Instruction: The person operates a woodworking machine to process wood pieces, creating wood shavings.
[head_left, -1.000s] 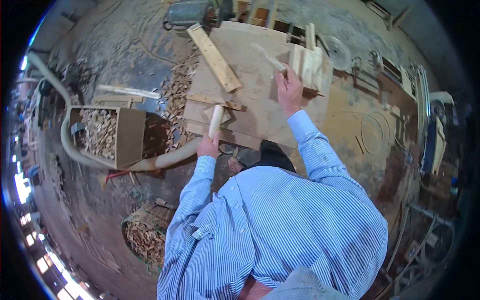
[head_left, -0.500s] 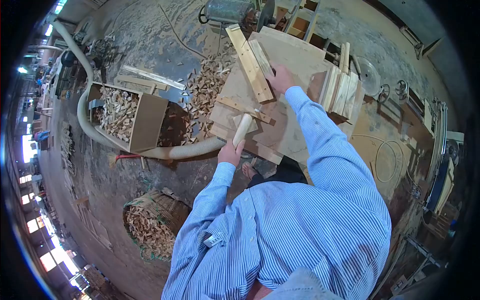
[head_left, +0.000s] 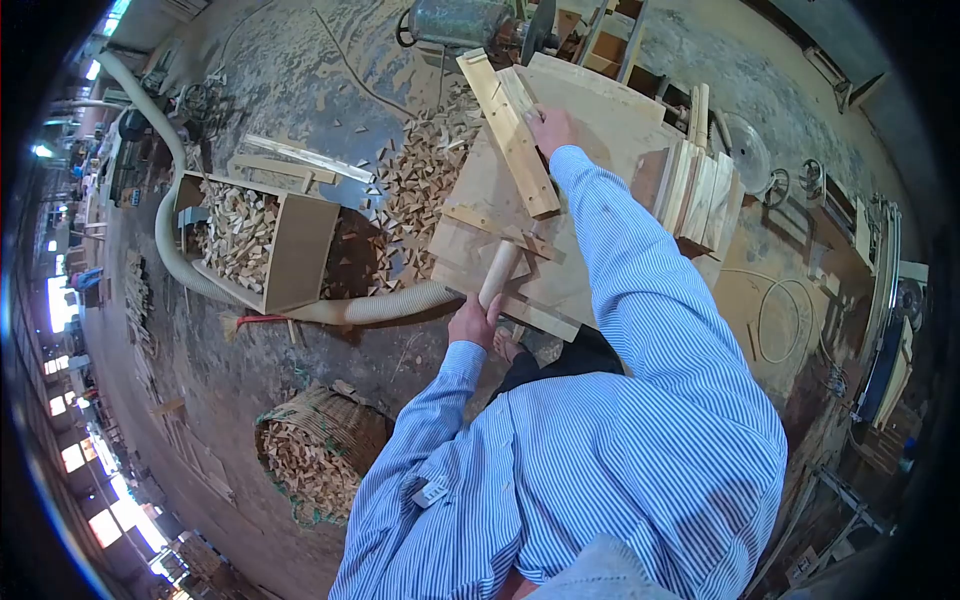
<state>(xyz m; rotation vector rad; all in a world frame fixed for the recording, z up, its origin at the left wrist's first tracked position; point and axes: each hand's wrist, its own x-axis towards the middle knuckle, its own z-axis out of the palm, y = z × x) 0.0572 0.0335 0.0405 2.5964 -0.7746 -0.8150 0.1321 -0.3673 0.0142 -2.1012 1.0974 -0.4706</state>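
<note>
My left hand (head_left: 474,322) is wrapped round the lower end of a pale round wooden rod (head_left: 499,272). The rod's upper end lies by a thin drilled wooden strip (head_left: 490,226) on the work board (head_left: 590,130). My right hand (head_left: 551,130) rests on a short pale wood piece (head_left: 514,90), its fingers closed over the near end. Left of that piece, a long plank with holes (head_left: 510,135) lies at a slant across the board.
Stacked wood blocks (head_left: 697,195) stand on the board's right, near a round saw blade (head_left: 745,150). Offcuts fill a box (head_left: 302,250) and a basket (head_left: 345,425). A hose (head_left: 385,303) runs along the floor. A motor (head_left: 462,20) stands beyond.
My right hand has moved a little up and left over the short wood piece. My left hand and the rod have shifted slightly down and right in view.
</note>
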